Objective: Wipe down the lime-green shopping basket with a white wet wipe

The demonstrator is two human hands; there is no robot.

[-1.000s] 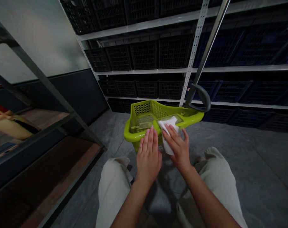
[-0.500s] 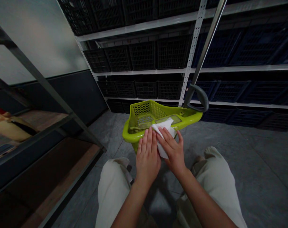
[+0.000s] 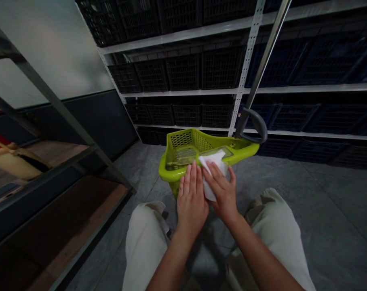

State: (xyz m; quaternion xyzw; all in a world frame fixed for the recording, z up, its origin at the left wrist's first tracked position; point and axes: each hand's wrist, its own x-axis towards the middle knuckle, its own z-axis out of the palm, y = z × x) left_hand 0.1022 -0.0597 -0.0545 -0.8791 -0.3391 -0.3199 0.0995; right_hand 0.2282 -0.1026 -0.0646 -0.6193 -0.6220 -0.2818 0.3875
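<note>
A lime-green plastic mop bucket (image 3: 171, 169) with a perforated wringer basket stands on the grey floor in front of my knees. My left hand (image 3: 191, 198) lies flat against its near rim, fingers stretched out and together. Beside it, my right hand (image 3: 221, 190) presses a white cloth (image 3: 213, 163) onto the bucket's near edge, with fingers spread over the cloth. A grey metal handle (image 3: 264, 64) rises from the bucket's right side up and out of view.
Metal shelving with dark plastic crates (image 3: 220, 68) fills the wall behind the bucket. A grey metal rack (image 3: 59, 107) with wooden shelves stands at my left, holding a yellowish object (image 3: 13, 163). My light trousers (image 3: 144, 242) show below.
My right hand slid the cloth left along the rim, then slightly back right. My left hand stayed flat on the bucket's edge, shifting only a little.
</note>
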